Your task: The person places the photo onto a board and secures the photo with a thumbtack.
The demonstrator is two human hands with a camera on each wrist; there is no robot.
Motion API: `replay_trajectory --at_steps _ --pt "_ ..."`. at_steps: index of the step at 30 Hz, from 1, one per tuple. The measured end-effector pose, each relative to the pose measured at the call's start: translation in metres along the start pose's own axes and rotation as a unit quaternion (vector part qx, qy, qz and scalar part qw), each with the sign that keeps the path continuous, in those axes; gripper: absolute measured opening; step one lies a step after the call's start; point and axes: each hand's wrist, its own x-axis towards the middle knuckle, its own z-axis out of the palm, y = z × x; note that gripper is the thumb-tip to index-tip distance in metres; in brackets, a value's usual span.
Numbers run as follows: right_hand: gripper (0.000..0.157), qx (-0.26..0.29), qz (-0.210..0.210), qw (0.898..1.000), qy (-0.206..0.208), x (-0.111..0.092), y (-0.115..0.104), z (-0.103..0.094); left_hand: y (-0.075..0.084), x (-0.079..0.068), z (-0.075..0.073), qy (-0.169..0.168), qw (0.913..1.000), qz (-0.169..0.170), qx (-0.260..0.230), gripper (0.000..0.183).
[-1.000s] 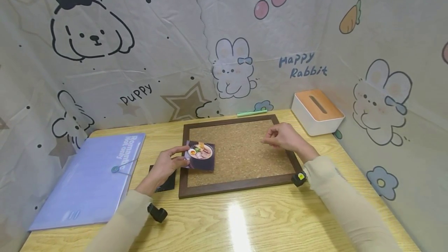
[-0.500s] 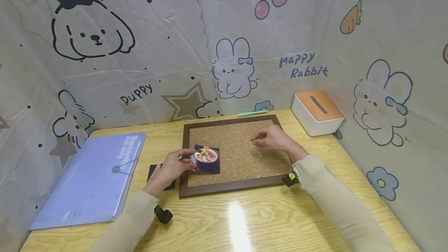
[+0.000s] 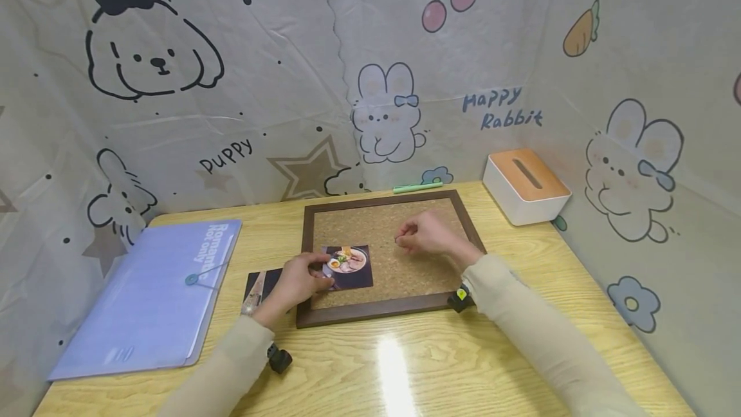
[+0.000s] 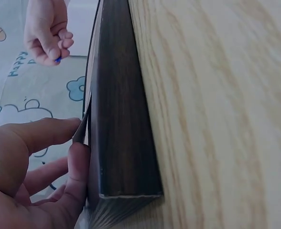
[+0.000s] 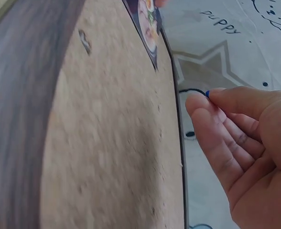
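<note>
My left hand (image 3: 296, 283) pinches the left edge of a photo card (image 3: 354, 270) showing a bowl of ramen. The card lies over the lower left of a corkboard (image 3: 399, 217) with a dark brown wooden frame. In the left wrist view, the card's edge (image 4: 81, 130) is between thumb and finger, slightly raised beside the frame. My right hand (image 3: 429, 233) hovers above the cork, right of the card. Between its thumb and index fingertip is a small blue pushpin (image 5: 207, 94), mostly covered by the fingertips.
A dark picture card (image 3: 255, 288) lies left of the board, partly under the left hand. Farther left is a lilac document folder (image 3: 150, 295). Behind the board lies a green pen (image 3: 418, 188), and a tissue box (image 3: 523, 195) with a wooden lid stands at the back right.
My left hand has slid the ramen card to the right and a little nearer, further onto the cork. My right hand has moved left toward the card, still holding the pin.
</note>
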Motion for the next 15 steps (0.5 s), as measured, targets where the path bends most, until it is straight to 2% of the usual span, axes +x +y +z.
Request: replay_trajectory --at_steps 6,15 --pt "0.006 0.024 0.008 1.0 -0.015 0.008 -0.009 0.016 0.001 0.001 0.004 0.014 0.9983 0.038 0.042 0.047" --pt "0.008 0.025 0.002 0.999 -0.039 0.027 -0.02 0.04 0.006 0.002 0.005 0.015 0.9941 0.058 0.091 0.047"
